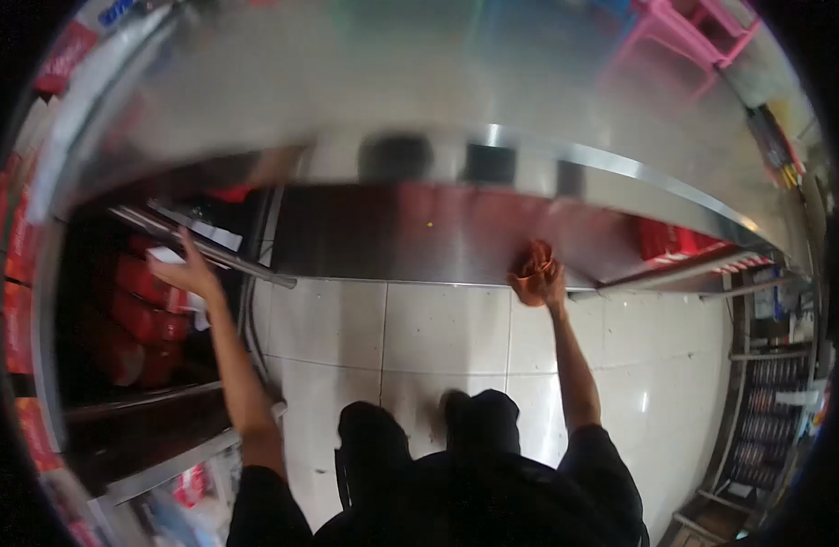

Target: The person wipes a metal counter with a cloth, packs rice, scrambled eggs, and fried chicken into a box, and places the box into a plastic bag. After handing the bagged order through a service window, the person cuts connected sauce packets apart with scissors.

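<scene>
My right hand point(554, 284) is closed round a crumpled orange-brown cloth point(529, 281). It is at the front edge of the low steel shelf point(365, 242), under the steel table point(365, 82). My left hand point(190, 272) reaches out to the left beside a metal rail point(246, 266), thumb and fingers apart. A small white piece point(168, 255) shows between its thumb and fingers; whether the hand touches it I cannot tell. Red packages point(146, 278) lie in the dark space below that hand.
A red box point(665, 239) sits at the right end of the low shelf. On the tabletop, at the back right, is a pink plastic stool-like item point(688, 32). Racks with stacked goods point(761, 419) line the right side. White floor tiles point(447, 328) lie before me.
</scene>
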